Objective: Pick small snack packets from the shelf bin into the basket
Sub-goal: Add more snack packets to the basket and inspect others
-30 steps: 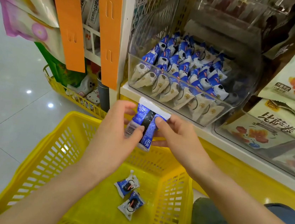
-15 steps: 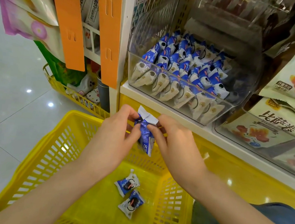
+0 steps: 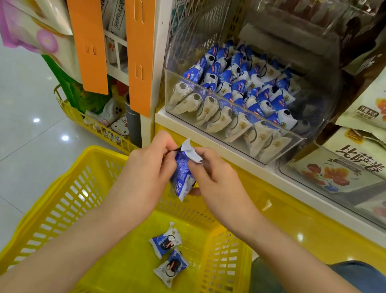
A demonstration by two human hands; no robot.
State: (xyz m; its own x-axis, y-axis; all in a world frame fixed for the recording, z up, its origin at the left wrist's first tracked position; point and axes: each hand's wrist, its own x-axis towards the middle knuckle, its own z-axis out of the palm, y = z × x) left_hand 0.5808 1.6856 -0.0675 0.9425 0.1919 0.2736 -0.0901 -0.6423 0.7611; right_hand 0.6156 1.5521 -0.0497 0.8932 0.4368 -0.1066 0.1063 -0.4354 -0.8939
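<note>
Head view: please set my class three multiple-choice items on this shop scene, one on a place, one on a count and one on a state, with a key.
1. Where is the held packet?
A. in the shelf bin
B. over the basket
C. on the floor tiles

2. How many loose packets lie on the basket's bottom?
A. two
B. four
C. none

3. How is the held packet gripped?
A. by one hand
B. by no hand
C. by both hands

Key:
1 B: it hangs below the shelf edge, above the basket's far side.
2 A: two lie close together on the yellow bottom.
3 C: the left hand and the right hand each pinch it.
</note>
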